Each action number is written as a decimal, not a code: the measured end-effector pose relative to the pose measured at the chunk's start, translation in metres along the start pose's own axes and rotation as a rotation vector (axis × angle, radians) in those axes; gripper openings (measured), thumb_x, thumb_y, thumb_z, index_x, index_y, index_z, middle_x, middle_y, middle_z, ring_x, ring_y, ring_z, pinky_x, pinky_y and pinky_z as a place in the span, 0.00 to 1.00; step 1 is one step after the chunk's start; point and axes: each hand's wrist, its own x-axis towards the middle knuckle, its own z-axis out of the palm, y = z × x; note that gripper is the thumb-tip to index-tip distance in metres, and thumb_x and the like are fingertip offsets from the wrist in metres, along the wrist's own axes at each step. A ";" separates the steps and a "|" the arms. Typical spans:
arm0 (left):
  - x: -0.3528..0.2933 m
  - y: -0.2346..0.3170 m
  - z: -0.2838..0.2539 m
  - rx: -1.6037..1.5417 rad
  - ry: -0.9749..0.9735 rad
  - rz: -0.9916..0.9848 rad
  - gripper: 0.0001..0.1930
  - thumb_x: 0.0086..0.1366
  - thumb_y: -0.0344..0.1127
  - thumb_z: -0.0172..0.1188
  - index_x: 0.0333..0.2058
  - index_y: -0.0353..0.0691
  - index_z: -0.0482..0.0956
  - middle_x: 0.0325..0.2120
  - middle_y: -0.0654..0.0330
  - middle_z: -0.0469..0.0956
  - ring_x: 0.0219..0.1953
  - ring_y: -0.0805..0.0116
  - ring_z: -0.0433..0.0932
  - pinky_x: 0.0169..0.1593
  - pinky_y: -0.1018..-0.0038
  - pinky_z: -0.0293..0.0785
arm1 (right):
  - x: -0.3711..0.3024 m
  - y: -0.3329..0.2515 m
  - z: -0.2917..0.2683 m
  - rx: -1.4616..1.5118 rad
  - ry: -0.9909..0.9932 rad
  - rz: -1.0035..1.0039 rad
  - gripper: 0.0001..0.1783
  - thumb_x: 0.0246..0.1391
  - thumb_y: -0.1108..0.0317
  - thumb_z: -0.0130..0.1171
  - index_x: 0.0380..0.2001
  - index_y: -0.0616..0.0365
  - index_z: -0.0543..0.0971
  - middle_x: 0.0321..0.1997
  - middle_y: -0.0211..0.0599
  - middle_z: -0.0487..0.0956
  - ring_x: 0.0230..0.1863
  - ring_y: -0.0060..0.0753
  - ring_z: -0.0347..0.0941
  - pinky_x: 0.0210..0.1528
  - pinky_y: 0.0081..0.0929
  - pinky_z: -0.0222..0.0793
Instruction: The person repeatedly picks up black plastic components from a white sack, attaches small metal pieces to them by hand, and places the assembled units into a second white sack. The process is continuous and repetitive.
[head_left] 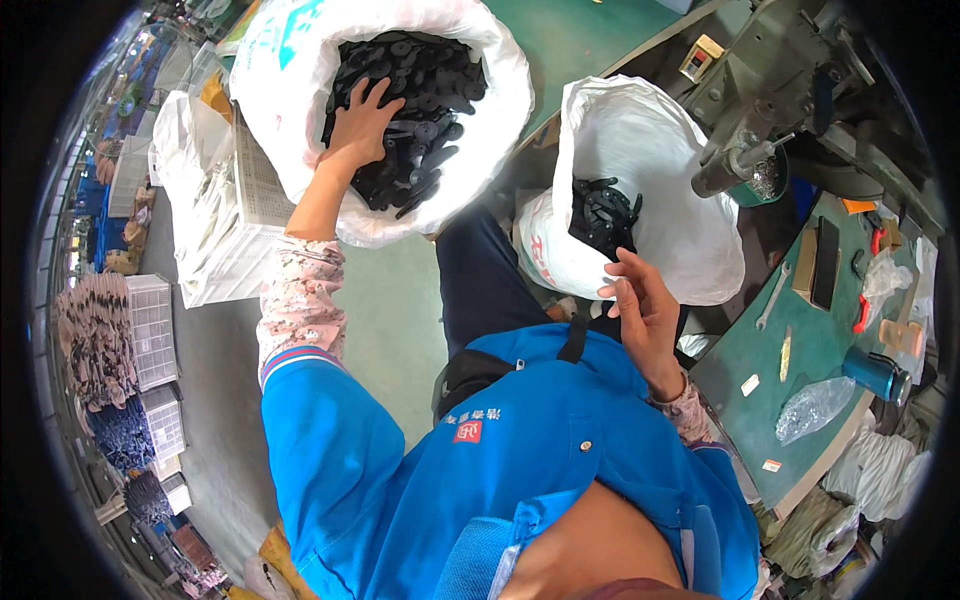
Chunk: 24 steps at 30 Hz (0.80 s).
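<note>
My left hand (365, 125) reaches into a large white woven bag (500, 130). Its fingers are spread over a heap of flat black parts (425, 85) with rounded ends, and they are not closed on any. My right hand (645, 315) hovers by the near rim of a second white bag (680, 190). Its fingers are loosely bent and apart, with nothing visible between them. Inside that bag lies a smaller pile of similar black parts (603, 212).
A green workbench (735, 350) on the right carries a wrench (773, 296), a dark phone-like slab (825, 262), a blue bottle (875, 375) and a clear plastic bag (815, 410). Machinery (750, 150) stands behind the second bag. White crates (255, 190) stand on the left.
</note>
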 end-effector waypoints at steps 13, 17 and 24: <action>0.011 0.004 -0.014 0.046 -0.160 -0.038 0.49 0.36 0.27 0.72 0.61 0.53 0.61 0.69 0.57 0.37 0.69 0.39 0.35 0.54 0.41 0.69 | -0.020 0.008 0.005 -0.043 0.044 -0.007 0.14 0.61 0.75 0.50 0.48 0.64 0.76 0.38 0.38 0.81 0.33 0.19 0.77 0.27 0.13 0.68; 0.004 0.009 -0.003 0.059 -0.132 -0.021 0.47 0.37 0.25 0.69 0.61 0.46 0.61 0.69 0.54 0.38 0.69 0.38 0.35 0.53 0.37 0.68 | -0.024 0.011 0.006 -0.012 0.053 0.012 0.13 0.60 0.76 0.50 0.48 0.65 0.76 0.38 0.39 0.81 0.33 0.20 0.77 0.28 0.13 0.68; 0.001 0.014 -0.002 0.092 -0.126 -0.007 0.59 0.32 0.29 0.76 0.65 0.62 0.54 0.69 0.55 0.39 0.69 0.38 0.36 0.53 0.36 0.68 | -0.022 0.011 0.004 -0.057 0.046 -0.018 0.13 0.60 0.77 0.50 0.47 0.65 0.77 0.38 0.40 0.81 0.33 0.21 0.77 0.29 0.14 0.69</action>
